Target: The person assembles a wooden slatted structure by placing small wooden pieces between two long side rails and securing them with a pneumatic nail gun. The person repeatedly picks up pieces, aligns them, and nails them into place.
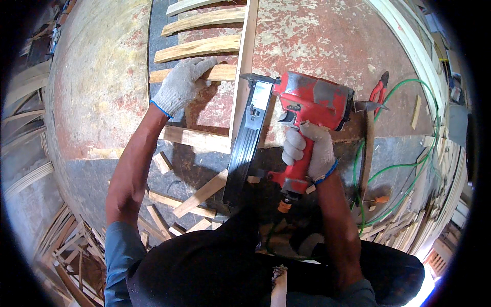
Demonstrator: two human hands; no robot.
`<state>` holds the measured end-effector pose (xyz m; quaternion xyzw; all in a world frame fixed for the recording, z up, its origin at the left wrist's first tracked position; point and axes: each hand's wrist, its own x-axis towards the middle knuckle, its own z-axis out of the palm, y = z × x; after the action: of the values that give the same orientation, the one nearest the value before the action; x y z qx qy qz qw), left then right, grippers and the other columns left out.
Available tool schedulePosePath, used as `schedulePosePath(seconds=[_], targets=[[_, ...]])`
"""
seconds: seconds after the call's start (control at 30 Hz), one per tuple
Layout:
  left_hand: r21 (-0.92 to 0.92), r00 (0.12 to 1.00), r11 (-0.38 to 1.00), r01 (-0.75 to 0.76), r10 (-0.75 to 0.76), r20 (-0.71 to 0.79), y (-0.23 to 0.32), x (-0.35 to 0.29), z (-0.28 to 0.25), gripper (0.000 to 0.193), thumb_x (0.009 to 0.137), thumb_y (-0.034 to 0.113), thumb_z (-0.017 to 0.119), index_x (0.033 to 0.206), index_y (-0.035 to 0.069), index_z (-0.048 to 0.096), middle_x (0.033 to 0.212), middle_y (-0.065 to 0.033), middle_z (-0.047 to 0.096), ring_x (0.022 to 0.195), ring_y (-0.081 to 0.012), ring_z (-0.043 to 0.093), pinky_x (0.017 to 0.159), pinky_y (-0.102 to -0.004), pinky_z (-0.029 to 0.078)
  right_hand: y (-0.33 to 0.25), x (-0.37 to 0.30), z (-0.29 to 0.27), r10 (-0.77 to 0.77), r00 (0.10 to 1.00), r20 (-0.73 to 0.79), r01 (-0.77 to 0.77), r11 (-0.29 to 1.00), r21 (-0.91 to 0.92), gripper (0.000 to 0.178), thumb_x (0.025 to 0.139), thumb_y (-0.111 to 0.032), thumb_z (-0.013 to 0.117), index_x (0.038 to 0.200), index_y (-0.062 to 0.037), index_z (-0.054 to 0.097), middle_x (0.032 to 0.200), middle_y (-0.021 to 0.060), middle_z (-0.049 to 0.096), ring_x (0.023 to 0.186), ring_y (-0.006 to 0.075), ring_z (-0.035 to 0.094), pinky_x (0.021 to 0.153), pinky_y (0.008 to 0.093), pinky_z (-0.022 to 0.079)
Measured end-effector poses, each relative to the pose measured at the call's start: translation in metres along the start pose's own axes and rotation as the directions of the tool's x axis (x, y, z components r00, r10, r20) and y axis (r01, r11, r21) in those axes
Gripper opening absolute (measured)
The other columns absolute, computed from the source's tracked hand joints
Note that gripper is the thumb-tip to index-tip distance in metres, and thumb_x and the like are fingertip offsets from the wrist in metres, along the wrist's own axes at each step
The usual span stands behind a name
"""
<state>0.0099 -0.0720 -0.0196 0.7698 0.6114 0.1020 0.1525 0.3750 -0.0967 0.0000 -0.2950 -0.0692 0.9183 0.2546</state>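
My left hand (181, 86), in a white knitted glove, grips a short wooden slat (223, 73) close to where its right end meets a long wooden rail (247, 43). My right hand (321, 149), gloved too, is wrapped round the handle of a red air nail gun (318, 102) with a long black magazine. The gun's nose is at the rail, beside that slat's end. Whether it touches the wood I cannot tell. Several more slats (199, 49) lie side by side beyond, and a crosspiece (197, 139) closes the near end of the frame.
At the right lie a hammer (367, 153), red-handled pliers (379, 93) and a looping green air hose (398, 176). Loose wood offcuts (202, 194) are scattered nearest me. Stacked strips (409, 215) line the right side, and scrap wood (76, 256) is piled at the lower left.
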Motion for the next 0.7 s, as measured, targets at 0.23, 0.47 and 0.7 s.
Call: schedulePosePath(seconds=[0.23,0.47,0.7], targets=[[0.024,1.0,1.0,0.001,-0.001,0.016,0.003,0.002,-0.002,0.06,0.08,0.009,0.074,0.138,0.013,0.058,0.124,-0.0171,0.067,0.112,-0.0387,0.063,0.095,-0.0458,0.053,-0.003,-0.002,-0.004,-0.003,1.0,-0.005,0.003,1.0,-0.026,0.028,0.092,-0.037,0.067,0.094,-0.013,0.053,0.063,-0.0041,0.043,0.051,0.0134,0.045,0.05,0.0356,0.046],[-0.012,0.993,0.997,0.074,-0.073,0.098,0.01,0.003,-0.009,0.062,0.079,0.009,0.074,0.139,0.013,0.057,0.125,-0.0175,0.063,0.117,-0.0393,0.059,0.099,-0.0463,0.05,-0.009,0.002,-0.011,-0.01,0.999,-0.039,0.007,0.998,-0.068,0.031,0.093,-0.041,0.064,0.089,-0.0123,0.054,0.061,-0.0036,0.043,0.049,0.0139,0.044,0.048,0.0346,0.041],[0.071,0.996,0.997,0.041,-0.046,0.078,0.014,0.005,-0.009,0.061,0.08,0.011,0.074,0.139,0.013,0.056,0.126,-0.017,0.063,0.117,-0.0387,0.06,0.1,-0.0459,0.049,-0.017,0.007,-0.021,-0.026,0.999,-0.042,0.026,1.0,-0.001,0.032,0.093,-0.04,0.064,0.086,-0.0114,0.053,0.06,-0.003,0.043,0.048,0.0135,0.043,0.048,0.0337,0.04]])
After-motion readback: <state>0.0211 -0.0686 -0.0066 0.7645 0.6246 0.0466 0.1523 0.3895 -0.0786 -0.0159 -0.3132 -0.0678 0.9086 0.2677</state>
